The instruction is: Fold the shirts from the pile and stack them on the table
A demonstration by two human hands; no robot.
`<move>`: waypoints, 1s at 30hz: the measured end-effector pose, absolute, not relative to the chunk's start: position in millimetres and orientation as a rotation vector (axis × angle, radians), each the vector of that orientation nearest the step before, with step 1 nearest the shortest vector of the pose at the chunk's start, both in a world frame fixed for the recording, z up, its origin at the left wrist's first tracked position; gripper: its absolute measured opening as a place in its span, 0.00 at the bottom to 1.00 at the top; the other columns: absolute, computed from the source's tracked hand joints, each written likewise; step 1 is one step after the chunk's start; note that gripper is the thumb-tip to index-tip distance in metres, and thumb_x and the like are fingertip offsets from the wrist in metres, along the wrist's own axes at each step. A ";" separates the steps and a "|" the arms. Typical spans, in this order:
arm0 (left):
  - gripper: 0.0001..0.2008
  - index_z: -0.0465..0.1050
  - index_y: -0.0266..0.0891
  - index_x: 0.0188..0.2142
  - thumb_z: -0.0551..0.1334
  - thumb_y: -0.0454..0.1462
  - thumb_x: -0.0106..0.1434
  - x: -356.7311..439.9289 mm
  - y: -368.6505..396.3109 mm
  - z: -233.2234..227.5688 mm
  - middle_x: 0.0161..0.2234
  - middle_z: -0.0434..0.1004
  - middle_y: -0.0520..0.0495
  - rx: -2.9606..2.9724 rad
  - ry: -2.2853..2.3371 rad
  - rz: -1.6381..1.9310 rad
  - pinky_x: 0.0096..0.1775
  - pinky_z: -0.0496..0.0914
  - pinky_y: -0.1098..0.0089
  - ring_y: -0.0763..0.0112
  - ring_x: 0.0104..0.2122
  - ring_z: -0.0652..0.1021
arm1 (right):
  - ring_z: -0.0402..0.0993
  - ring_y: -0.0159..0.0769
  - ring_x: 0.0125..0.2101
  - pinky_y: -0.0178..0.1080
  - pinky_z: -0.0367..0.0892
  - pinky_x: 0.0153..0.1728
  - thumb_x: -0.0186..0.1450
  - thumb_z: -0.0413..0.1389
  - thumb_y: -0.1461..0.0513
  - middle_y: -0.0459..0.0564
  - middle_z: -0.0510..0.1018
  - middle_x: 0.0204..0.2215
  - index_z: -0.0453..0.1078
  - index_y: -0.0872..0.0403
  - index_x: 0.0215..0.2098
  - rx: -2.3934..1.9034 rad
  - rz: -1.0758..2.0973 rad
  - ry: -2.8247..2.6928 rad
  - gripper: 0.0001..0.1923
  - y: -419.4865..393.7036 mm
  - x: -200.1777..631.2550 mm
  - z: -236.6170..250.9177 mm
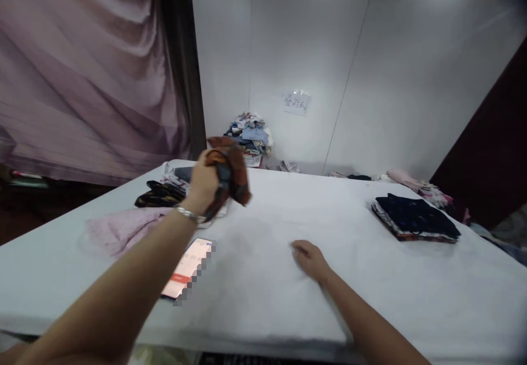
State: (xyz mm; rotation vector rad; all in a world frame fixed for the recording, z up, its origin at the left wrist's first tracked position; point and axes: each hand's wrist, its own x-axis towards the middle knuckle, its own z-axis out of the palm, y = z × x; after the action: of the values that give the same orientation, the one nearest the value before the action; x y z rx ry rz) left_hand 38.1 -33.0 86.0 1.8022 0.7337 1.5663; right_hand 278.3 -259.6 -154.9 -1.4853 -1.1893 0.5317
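Observation:
My left hand (205, 185) grips a bunched orange-brown and dark patterned garment (235, 172), lifted above the left part of the white-covered table (272, 277). A silver band circles that wrist. Behind and below it lie a black garment (158, 194) and a pink garment (123, 230), partly hidden by my forearm. My right hand (312, 259) is low over the middle of the table with its fingers curled together; whether anything is in them is hidden. A phone (191, 266) with a lit screen lies under my left forearm.
A neat stack of folded clothes (415, 217), navy on top, sits at the right. Beyond the table's far edge rises a heap of clothes (251, 134) near the wall. More clothes (424, 189) lie along the far right edge. A pink curtain (90, 68) hangs at the left.

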 end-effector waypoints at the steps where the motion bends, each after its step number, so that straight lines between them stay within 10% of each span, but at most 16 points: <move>1: 0.19 0.69 0.40 0.47 0.53 0.31 0.56 60.4 -54.1 74.6 0.41 0.78 0.49 1.839 0.673 1.499 0.47 0.72 0.61 0.67 0.39 0.78 | 0.75 0.44 0.45 0.52 0.66 0.53 0.56 0.61 0.58 0.52 0.81 0.42 0.76 0.49 0.43 -1.427 0.608 -1.047 0.16 -259.5 279.2 -151.5; 8: 0.25 0.71 0.40 0.53 0.61 0.32 0.53 148.4 -198.6 -52.7 0.60 0.66 0.42 2.150 0.232 0.507 0.61 0.60 0.59 0.59 0.60 0.66 | 0.73 0.43 0.51 0.50 0.66 0.54 0.63 0.51 0.50 0.50 0.79 0.46 0.74 0.51 0.46 -0.678 0.953 -0.359 0.20 -282.2 308.4 -120.8; 19: 0.37 0.60 0.41 0.61 0.67 0.41 0.53 153.6 -230.5 -97.4 0.65 0.57 0.39 2.090 0.642 0.749 0.64 0.54 0.55 0.56 0.64 0.59 | 0.76 0.40 0.46 0.45 0.71 0.50 0.62 0.53 0.55 0.52 0.81 0.39 0.74 0.54 0.38 -0.883 0.954 -0.490 0.13 -281.3 320.4 -132.9; 25: 0.19 0.75 0.38 0.45 0.64 0.33 0.52 172.4 -218.8 -97.7 0.45 0.79 0.40 1.726 0.819 0.839 0.53 0.67 0.58 0.55 0.48 0.76 | 0.76 0.38 0.26 0.41 0.76 0.34 0.58 0.54 0.63 0.49 0.80 0.24 0.73 0.54 0.28 -0.859 1.047 -0.413 0.06 -279.5 318.7 -145.1; 30: 0.12 0.73 0.37 0.38 0.55 0.34 0.55 159.2 -198.1 -88.4 0.34 0.80 0.45 1.511 0.898 0.953 0.39 0.74 0.62 0.64 0.34 0.79 | 0.78 0.41 0.40 0.45 0.72 0.47 0.63 0.50 0.57 0.51 0.82 0.34 0.75 0.54 0.34 -0.823 0.866 -0.325 0.13 -289.7 338.7 -132.8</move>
State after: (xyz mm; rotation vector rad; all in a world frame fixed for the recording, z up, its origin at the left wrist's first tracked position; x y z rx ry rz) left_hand 159.2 -198.1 -88.4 1.5108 0.8985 0.9531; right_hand 338.7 -289.7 -132.8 -0.8234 -0.3252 0.8663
